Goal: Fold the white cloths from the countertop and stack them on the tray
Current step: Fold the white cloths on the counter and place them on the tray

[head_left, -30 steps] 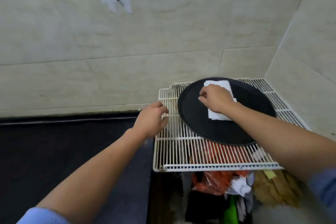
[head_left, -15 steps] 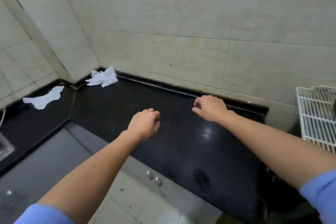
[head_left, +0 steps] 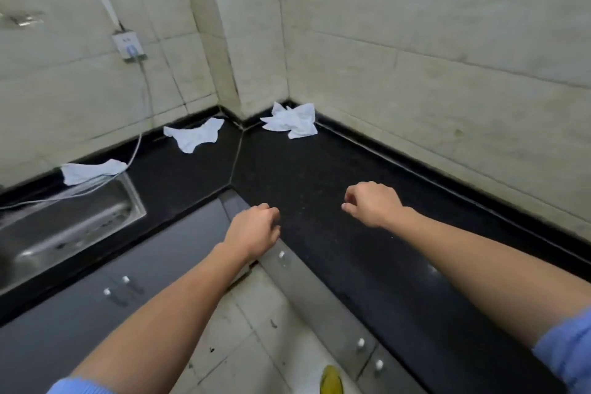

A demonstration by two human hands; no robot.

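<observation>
White cloths, three, crumpled on black bench (head_left: 319, 185): corner cloth (head_left: 292, 121), middle cloth (head_left: 195, 134), sink-side cloth (head_left: 91, 171). Left hand (head_left: 252, 230), right hand (head_left: 371, 203): fingers (head_left: 348, 205) loosely curled, holding nothing, well short of them. Tray, a second ago under the right hand, now out of view; next fetch judged begun.

Counter (head_left: 323, 176): blk speckled stone, polished, glossy. Cloth (head_left: 292, 121) in its back corner: soft white fabric, creased. Sink (head_left: 73, 224): brushed s/s metal. Wall tiles (head_left: 431, 41): matt.
</observation>
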